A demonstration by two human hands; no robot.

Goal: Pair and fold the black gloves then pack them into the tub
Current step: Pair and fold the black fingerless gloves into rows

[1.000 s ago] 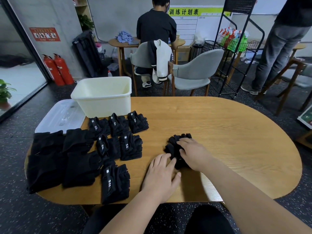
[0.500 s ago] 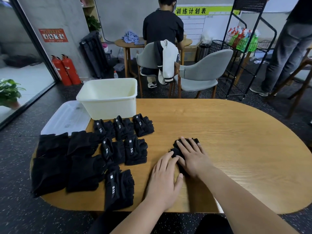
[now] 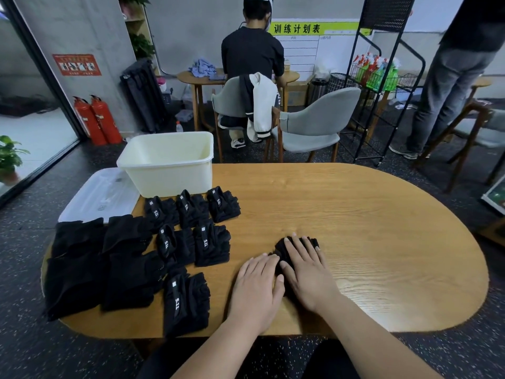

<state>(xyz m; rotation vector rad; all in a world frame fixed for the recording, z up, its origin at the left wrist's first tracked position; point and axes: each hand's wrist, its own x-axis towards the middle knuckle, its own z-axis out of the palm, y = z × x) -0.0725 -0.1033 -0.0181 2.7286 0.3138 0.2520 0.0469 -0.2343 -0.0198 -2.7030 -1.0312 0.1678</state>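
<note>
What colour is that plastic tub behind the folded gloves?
The rectangular plastic tub is cream-white all over; the head view shows it clearly.

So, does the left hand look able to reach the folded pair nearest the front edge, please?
Probably yes: that folded pair lies just left of the left hand, with only bare table between them.

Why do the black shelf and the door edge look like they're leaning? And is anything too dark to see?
Head view: the wide-angle lens bends lines near the edges, so the wire rack and door frame tilt. Head view: the unfolded gloves merge into one dark mass; the left hand and right hand look sharp.
</note>
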